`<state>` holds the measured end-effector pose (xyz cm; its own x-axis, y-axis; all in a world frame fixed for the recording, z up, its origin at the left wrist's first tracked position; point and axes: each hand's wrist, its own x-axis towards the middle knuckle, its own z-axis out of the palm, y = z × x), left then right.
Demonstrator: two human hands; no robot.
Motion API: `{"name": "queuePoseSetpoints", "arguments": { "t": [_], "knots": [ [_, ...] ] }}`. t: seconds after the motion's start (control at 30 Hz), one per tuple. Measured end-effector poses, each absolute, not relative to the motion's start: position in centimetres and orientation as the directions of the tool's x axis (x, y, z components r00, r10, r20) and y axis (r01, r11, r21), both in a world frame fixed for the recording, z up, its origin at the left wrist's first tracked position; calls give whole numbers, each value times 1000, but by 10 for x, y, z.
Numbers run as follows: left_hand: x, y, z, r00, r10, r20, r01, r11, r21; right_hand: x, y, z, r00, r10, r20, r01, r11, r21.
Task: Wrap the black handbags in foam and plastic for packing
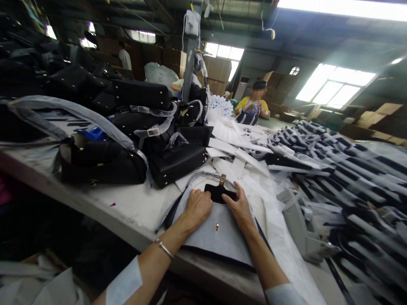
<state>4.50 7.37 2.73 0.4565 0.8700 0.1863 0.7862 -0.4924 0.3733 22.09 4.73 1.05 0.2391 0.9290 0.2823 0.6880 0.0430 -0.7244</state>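
Note:
A black handbag lies flat on the white worktable [133,203] in front of me, covered by a grey felt sheet [219,241] with a small gold stud showing through it. My left hand [197,206] presses on the felt's upper left edge. My right hand [240,207] rests on the upper right edge, with fingers touching the bag's black flap tab [219,192]. A gold clasp [222,179] and a plastic-wrapped handle sit just beyond the tab.
Black handbags [174,163] with plastic-wrapped straps are stacked at left and behind. White paper pieces [235,152] litter the middle. Striped black-and-white bags [356,178] fill the right side. A person in a yellow top [252,108] works at the far end; cardboard boxes stand behind.

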Motion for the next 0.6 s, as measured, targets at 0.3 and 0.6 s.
{"name": "queuePoseSetpoints", "arguments": {
  "t": [0.3, 0.6],
  "knots": [
    [27, 97, 22, 135, 967, 217, 687, -250, 683, 207, 16, 32, 59, 848, 527, 640, 373, -672],
    [28, 100, 14, 91, 963, 255, 563, -261, 784, 207, -14, 65, -389, 883, 263, 714, 469, -519]
  ]
}}
